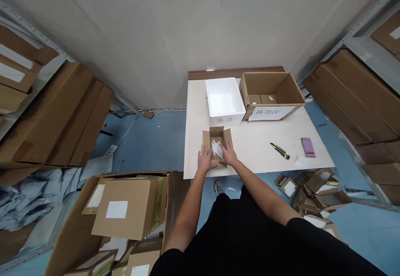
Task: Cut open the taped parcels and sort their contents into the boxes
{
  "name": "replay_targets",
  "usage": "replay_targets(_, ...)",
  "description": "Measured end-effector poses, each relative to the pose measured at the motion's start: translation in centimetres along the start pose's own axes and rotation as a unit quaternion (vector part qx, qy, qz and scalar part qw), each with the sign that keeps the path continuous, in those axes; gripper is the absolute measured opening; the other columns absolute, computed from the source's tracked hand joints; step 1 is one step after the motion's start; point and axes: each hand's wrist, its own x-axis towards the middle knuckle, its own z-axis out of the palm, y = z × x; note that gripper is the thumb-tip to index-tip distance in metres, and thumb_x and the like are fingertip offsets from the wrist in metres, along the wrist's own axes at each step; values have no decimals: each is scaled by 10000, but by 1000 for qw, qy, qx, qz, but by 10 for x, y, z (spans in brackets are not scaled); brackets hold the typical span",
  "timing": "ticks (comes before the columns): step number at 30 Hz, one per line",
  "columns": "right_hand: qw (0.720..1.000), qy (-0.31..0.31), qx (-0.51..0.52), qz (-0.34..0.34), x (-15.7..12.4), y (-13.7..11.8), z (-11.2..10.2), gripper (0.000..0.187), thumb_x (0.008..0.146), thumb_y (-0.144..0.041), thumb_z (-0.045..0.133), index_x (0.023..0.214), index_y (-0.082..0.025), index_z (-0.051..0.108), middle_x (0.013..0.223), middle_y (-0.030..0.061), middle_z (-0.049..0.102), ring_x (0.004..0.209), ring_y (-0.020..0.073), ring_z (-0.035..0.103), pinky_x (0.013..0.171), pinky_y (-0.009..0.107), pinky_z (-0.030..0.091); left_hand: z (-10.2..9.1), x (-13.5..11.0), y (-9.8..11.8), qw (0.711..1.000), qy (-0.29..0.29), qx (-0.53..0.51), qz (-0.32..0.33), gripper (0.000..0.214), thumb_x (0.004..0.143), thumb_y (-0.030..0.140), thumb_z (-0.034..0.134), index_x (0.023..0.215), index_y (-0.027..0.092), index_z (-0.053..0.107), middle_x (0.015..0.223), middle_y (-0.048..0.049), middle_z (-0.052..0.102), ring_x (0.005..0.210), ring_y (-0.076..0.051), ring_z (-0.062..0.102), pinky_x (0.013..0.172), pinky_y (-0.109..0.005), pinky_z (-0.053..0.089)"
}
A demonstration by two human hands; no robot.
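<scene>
A small cardboard box (216, 132) stands on the near part of the white table with its flaps spread. In it lies a crumpled piece of white wrapping (217, 149); whatever may be inside that wrapping is hidden. My left hand (204, 159) grips the box's near left side, its fingers over the left flap. On the other side, my right hand (229, 156) grips the right wall, the thumb reaching inward against the white wrapping.
Behind the box are a white foam box (226, 120) and a larger labelled carton (289, 113). A yellow-black utility knife (280, 150) and a blurred purple item (308, 147) lie rightward on the table (254, 142). A big carton of parcels (67, 236) stands at left; opened boxes (325, 192) litter the right floor.
</scene>
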Motion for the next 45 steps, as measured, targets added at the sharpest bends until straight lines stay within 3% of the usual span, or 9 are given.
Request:
replay_targets(3, 1000, -11, -24, 9, -5, 5, 13, 1006, 658, -310, 964, 1569, -191, 555, 1805, 184, 53, 1650, 472, -2, 1309, 626, 122, 11, 6, 5, 1000, -18, 7, -24, 764, 779, 508, 902, 1446, 224, 661, 1809, -159, 51, 1665, -426, -19, 1309, -641, 149)
replay_targets(9, 996, 61, 46, -38, -14, 22, 29, 108, 788, -132, 791, 891, -125, 824, 1805, 117, 74, 1660, 420, -47, 1331, 616, 60, 22, 2, 27, 998, 41, -22, -29, 92, 931, 208, 724, 967, 171, 800, 1796, -117, 205, 1672, -359, 101, 1336, -576, 166)
replay_targets(15, 973, 174, 123, -91, -44, 82, -11, 100, 811, -69, 732, 824, -148, 792, 1807, 75, 117, 1668, 363, -77, 1321, 625, 190, 9, 0, 94, 987, 151, -42, 33, 129, 941, 166, 661, 924, 218, 778, 1769, -60, 299, 1668, -352, 133, 1308, -662, 210)
replay_targets(20, 948, 293, 107, -63, -108, 159, -80, 99, 849, -91, 739, 841, -168, 801, 1804, 47, 162, 1672, 329, -83, 1333, 613, 190, -10, 27, 206, 972, 190, -11, 140, 121, 951, 257, 681, 899, 238, 789, 1745, -43, 361, 1669, -366, 113, 1296, -651, 252)
replay_targets(25, 919, 385, 52, 69, -209, 261, -138, 92, 865, -110, 754, 824, -181, 798, 1786, 57, 236, 1675, 319, -56, 1324, 612, 202, -2, 58, 363, 941, 177, 13, 289, 147, 963, 336, 699, 901, 254, 804, 1744, -29, 365, 1665, -380, 126, 1306, -627, 249)
replay_targets(31, 851, 445, 14, 279, -375, 380, -157, 59, 838, -125, 779, 857, -170, 813, 1774, 98, 270, 1673, 345, -45, 1325, 652, 113, 54, 45, 575, 883, 64, 70, 460, 123, 955, 341, 717, 972, 279, 822, 1751, -7, 355, 1671, -353, 115, 1338, -590, 195)
replay_targets(36, 776, 445, -13, 448, -514, 431, -140, 97, 836, -186, 783, 924, -193, 824, 1788, 77, 234, 1663, 393, -83, 1295, 719, 26, 115, -4, 717, 809, -30, 95, 580, 168, 934, 333, 746, 1076, 291, 827, 1775, 1, 299, 1675, -365, 72, 1344, -626, 122)
replay_targets(40, 727, 421, 7, 543, -592, 446, -118, 380, 792, -217, 833, 1169, -206, 788, 1804, 115, 158, 1651, 460, -44, 1261, 765, 81, 152, -43, 777, 761, -69, 63, 641, 438, 915, 283, 752, 1352, 296, 735, 1789, -60, 249, 1670, -392, 74, 1319, -685, 140)
replay_targets(45, 712, 431, 51, 552, -614, 459, -102, 542, 835, -273, 781, 1364, -198, 685, 1793, 165, 166, 1636, 497, 98, 1233, 763, 226, 158, -48, 780, 759, -58, 15, 649, 632, 922, 247, 704, 1540, 270, 575, 1784, -97, 255, 1665, -380, 124, 1322, -659, 183)
